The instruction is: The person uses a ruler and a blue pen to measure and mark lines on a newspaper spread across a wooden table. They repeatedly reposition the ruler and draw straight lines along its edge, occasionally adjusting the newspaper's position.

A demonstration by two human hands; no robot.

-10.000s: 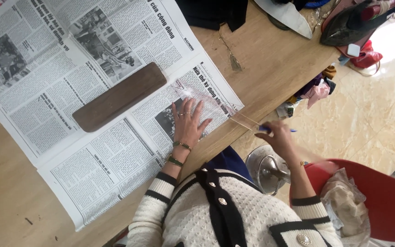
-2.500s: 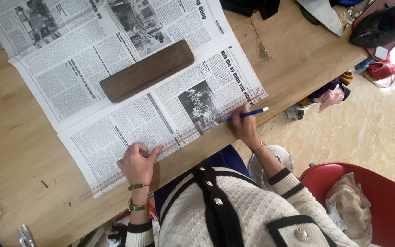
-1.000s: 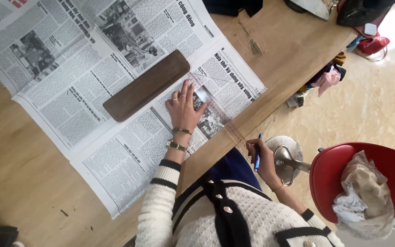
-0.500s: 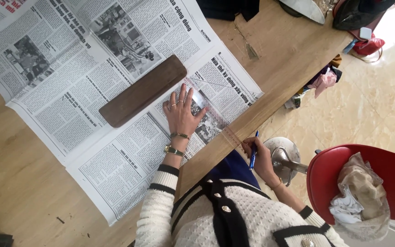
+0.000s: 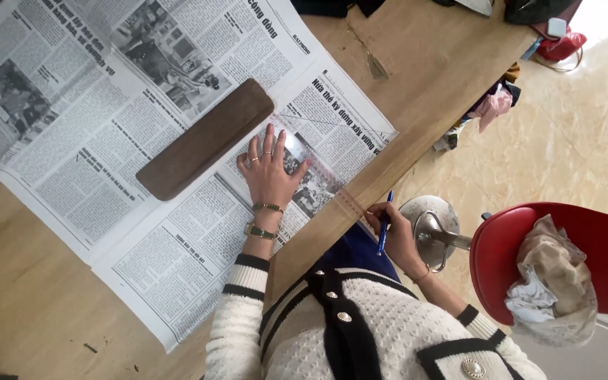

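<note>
Wooden tabletop (image 5: 431,77) carries our spread newspaper (image 5: 107,155), with a dark wooden block (image 5: 205,148) lying on it as a weight. Our left hand (image 5: 270,172) lies flat, fingers spread, pressing a clear ruler (image 5: 318,176) onto the paper just right of the block. The ruler's long axis slants down toward the table edge, where its far end shows near our right hand (image 5: 392,236). That hand hangs off the edge, closed around a blue pen (image 5: 385,224) pointing upward. So the left hand is on the ruler; the right is nearer its free end.
</note>
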